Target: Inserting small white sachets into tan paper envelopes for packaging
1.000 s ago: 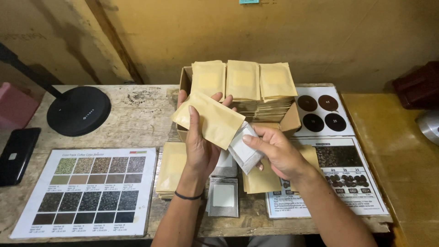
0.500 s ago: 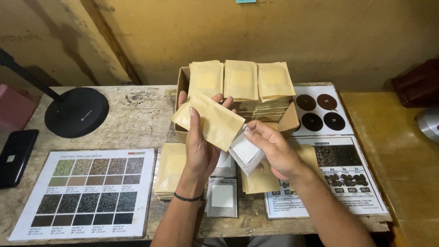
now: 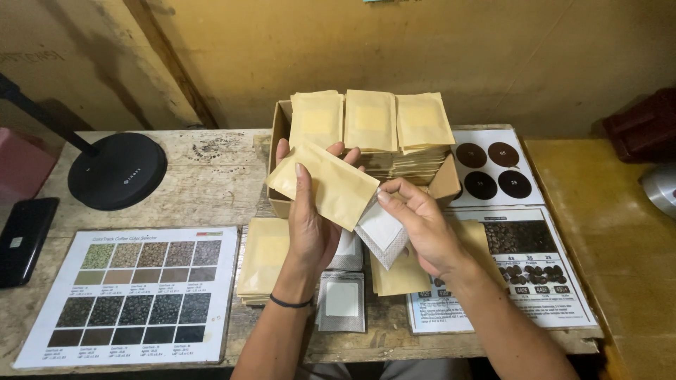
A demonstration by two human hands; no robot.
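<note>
Warm, yellowish light from above and slightly front; scene evenly lit, medium bright. Soft shadows fall under the left hand (image 3: 310,225) and right hand (image 3: 422,225) onto the worktop (image 3: 204,183). Mild sheen on the black lamp base (image 3: 117,171) and on the laminated colour chart (image 3: 134,295); no harsh glare. Focus sharp at centre, w/ slight softness and wide-angle stretch toward edges. Far left and right corners darker.
</note>
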